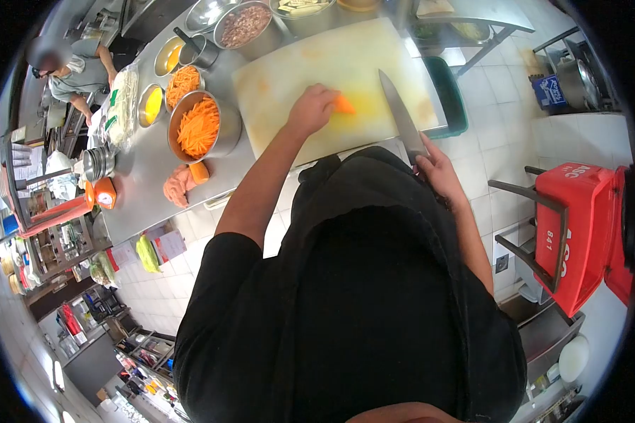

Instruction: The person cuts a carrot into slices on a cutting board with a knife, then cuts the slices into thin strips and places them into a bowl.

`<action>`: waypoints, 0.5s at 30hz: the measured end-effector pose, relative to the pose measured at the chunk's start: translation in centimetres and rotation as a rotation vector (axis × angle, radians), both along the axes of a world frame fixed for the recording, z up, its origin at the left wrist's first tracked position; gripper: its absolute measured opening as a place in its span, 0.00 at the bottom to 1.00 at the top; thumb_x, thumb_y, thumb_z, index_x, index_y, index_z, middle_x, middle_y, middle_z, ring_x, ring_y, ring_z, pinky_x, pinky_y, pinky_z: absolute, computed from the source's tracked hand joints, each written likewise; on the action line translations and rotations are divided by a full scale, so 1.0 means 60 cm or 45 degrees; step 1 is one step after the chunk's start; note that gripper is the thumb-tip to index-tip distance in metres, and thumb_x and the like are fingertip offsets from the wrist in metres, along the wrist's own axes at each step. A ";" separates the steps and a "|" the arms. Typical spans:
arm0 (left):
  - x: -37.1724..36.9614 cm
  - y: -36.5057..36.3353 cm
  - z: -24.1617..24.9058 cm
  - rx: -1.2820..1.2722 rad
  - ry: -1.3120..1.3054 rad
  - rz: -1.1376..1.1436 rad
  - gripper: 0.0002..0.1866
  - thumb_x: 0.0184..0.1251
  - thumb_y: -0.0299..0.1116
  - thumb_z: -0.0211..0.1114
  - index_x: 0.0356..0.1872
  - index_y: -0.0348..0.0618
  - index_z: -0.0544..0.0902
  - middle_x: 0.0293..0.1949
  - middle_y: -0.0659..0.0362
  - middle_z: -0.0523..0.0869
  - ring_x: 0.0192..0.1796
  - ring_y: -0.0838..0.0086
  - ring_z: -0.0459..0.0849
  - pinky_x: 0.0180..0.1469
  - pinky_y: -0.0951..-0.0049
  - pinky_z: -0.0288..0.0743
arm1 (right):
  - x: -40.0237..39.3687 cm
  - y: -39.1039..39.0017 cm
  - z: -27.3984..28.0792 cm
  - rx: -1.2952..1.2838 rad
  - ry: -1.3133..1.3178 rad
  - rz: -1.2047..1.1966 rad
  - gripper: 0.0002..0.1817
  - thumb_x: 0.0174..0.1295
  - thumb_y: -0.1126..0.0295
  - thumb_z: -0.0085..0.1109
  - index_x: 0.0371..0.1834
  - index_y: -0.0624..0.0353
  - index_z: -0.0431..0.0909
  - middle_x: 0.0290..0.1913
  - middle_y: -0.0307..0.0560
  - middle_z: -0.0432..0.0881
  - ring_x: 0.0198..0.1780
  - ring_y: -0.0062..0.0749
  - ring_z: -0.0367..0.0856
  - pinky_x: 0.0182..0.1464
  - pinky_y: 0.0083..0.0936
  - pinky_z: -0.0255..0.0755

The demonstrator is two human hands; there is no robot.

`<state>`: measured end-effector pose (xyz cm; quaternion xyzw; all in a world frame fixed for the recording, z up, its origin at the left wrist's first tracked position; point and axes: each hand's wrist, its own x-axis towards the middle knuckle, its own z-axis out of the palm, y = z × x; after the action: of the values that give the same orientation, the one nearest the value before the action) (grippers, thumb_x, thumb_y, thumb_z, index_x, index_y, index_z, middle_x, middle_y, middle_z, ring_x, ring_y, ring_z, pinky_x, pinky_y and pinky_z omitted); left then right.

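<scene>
The steel worktable [141, 176] carries a white cutting board [310, 63]; a steel pot [231, 130] of carrot strips stands beside the board's left edge. The chef's knife [399, 111] points away, its handle gripped in the right hand [437, 169] by the near right corner. The left hand's [312, 111] fingers pinch a carrot piece [343, 104] inward from the near edge. Good control calls for curled fingertips, the piece's flattest face down and a level blade.
</scene>
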<state>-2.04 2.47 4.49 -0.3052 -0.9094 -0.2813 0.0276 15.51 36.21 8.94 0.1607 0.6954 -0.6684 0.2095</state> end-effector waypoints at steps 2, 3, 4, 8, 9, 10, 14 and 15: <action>-0.001 -0.001 0.000 -0.005 0.022 -0.015 0.16 0.65 0.29 0.66 0.54 0.48 0.88 0.46 0.52 0.84 0.54 0.52 0.82 0.59 0.55 0.80 | 0.002 0.001 -0.006 0.001 0.012 0.001 0.36 0.77 0.74 0.55 0.87 0.46 0.59 0.32 0.40 0.82 0.25 0.20 0.73 0.28 0.21 0.70; 0.000 -0.002 0.002 0.000 0.010 -0.010 0.16 0.65 0.29 0.66 0.54 0.48 0.88 0.46 0.52 0.84 0.54 0.52 0.82 0.59 0.55 0.80 | 0.001 0.003 -0.009 0.001 0.019 0.004 0.36 0.77 0.74 0.55 0.87 0.46 0.59 0.32 0.40 0.82 0.25 0.20 0.73 0.28 0.21 0.70; 0.001 -0.002 0.003 0.004 -0.001 -0.004 0.16 0.64 0.29 0.66 0.53 0.47 0.88 0.46 0.52 0.84 0.54 0.52 0.82 0.59 0.55 0.80 | 0.002 0.003 -0.013 -0.004 0.029 0.002 0.36 0.76 0.74 0.56 0.87 0.46 0.59 0.32 0.39 0.82 0.25 0.20 0.73 0.29 0.21 0.70; 0.003 -0.001 0.008 0.041 -0.037 0.008 0.15 0.62 0.28 0.65 0.51 0.46 0.87 0.46 0.52 0.84 0.54 0.52 0.82 0.58 0.55 0.80 | -0.003 0.001 -0.013 -0.009 0.020 -0.002 0.36 0.76 0.74 0.56 0.87 0.46 0.59 0.32 0.39 0.82 0.26 0.19 0.74 0.30 0.20 0.71; 0.005 -0.001 0.011 0.052 -0.048 0.022 0.15 0.62 0.27 0.65 0.50 0.46 0.87 0.47 0.52 0.84 0.54 0.52 0.82 0.58 0.55 0.80 | -0.004 0.000 -0.012 -0.006 0.005 0.000 0.37 0.76 0.74 0.56 0.87 0.46 0.59 0.32 0.39 0.82 0.27 0.19 0.74 0.31 0.20 0.71; 0.008 -0.001 0.013 0.065 -0.058 0.037 0.15 0.62 0.27 0.65 0.50 0.46 0.86 0.47 0.52 0.84 0.55 0.51 0.82 0.58 0.55 0.80 | -0.006 0.000 -0.014 -0.006 0.022 0.011 0.37 0.76 0.74 0.56 0.87 0.46 0.59 0.32 0.39 0.82 0.26 0.19 0.74 0.31 0.20 0.71; 0.011 -0.007 -0.004 0.094 -0.119 0.090 0.14 0.62 0.28 0.71 0.50 0.44 0.86 0.50 0.51 0.86 0.57 0.52 0.84 0.61 0.57 0.79 | -0.014 -0.001 -0.007 -0.002 0.032 0.050 0.37 0.76 0.74 0.56 0.87 0.46 0.60 0.32 0.40 0.82 0.26 0.19 0.74 0.30 0.19 0.70; 0.014 -0.007 -0.005 0.103 -0.145 0.111 0.14 0.62 0.28 0.71 0.49 0.44 0.86 0.49 0.50 0.87 0.56 0.50 0.85 0.60 0.57 0.80 | -0.015 -0.002 -0.001 0.000 0.018 0.055 0.37 0.76 0.75 0.56 0.87 0.46 0.60 0.33 0.40 0.82 0.26 0.19 0.74 0.30 0.19 0.70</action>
<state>-1.22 2.05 4.16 -0.2474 -0.9097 -0.3335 0.0004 14.59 36.11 8.86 0.1410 0.7000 -0.6649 0.2190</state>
